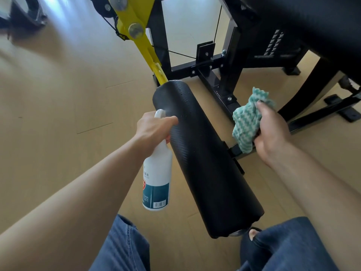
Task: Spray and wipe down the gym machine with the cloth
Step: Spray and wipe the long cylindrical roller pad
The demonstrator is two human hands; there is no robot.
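Wood floor [58, 98] surrounds our black roller pad [205, 153]; left hand [154, 130] grips the spray bottle [157, 178], right hand [271, 130] clutches the cloth [248, 118].

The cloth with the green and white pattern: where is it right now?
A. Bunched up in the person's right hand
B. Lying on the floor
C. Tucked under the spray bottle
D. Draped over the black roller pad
A: the cloth is bunched in the right hand, held off to the side of the black roller pad, while the left hand grips the spray bottle.
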